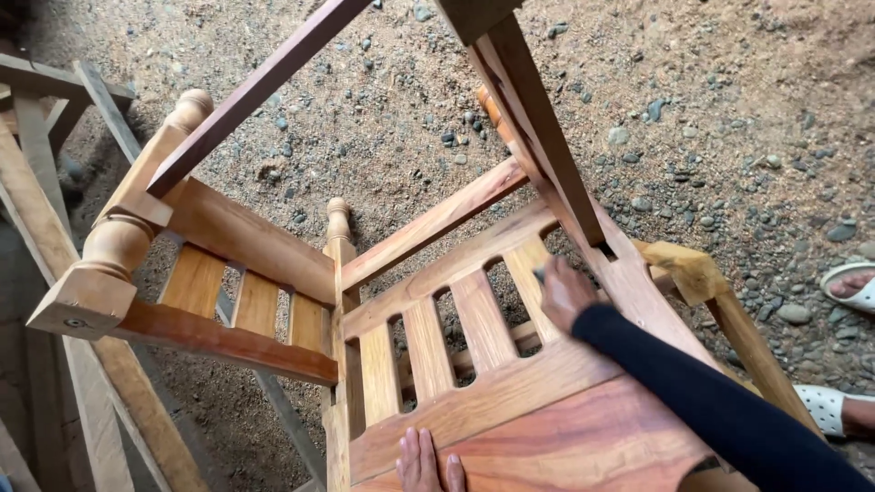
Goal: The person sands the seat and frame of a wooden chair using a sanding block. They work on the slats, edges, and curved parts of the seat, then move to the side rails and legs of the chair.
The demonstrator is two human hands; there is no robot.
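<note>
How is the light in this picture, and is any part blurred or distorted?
Head view: soft, even daylight with faint shadows on the gravel ground; the right hand is slightly motion-blurred; the wooden chair and left hand look sharp; the wide lens stretches the edges.

The chair (474, 310) I am working on is bare wood, honey-yellow on its slats (428, 351) and turned post (123, 232), running to reddish orange with darker grain streaks on the broad panel (565, 428) at the lower middle of the frame. My right hand (565, 293) comes out of a black sleeve (720, 410) at lower right, where white sandals (852, 287) also show. The ground (711, 128) across the top is dull brown dirt speckled with grey and bluish pebbles.
</note>
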